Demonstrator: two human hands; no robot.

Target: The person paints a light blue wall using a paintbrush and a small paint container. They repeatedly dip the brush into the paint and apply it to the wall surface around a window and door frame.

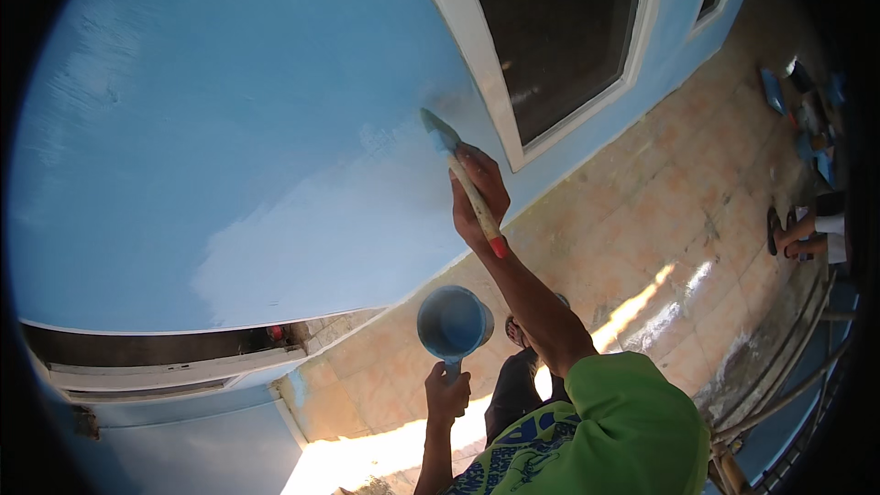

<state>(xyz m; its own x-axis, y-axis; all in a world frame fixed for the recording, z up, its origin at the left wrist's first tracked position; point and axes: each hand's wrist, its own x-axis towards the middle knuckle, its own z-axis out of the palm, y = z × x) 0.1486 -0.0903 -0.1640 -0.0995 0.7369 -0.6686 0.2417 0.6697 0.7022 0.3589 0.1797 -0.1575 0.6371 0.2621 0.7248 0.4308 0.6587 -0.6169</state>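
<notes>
My right hand (481, 185) grips a paintbrush (476, 198) by its pale wooden handle, which ends in a red tip. The brush's bristles point up and left, at the blue wall (309, 103) beside the white window frame (481, 48); whether they touch it is hard to tell. Lower down, my left hand (448, 392) is closed on the handle of a blue plastic dipper (452, 323), held open side up over the tiled floor. Its inside looks blue. A paler blue patch (309, 240) covers the lower part of the wall.
Tan floor tiles (619, 199) run along the wall's base. A doorway with a white sill (172, 368) lies at lower left. At the far right are a person's sandalled feet (790, 234), several blue items (773, 91) and poles (784, 399) near the floor's edge.
</notes>
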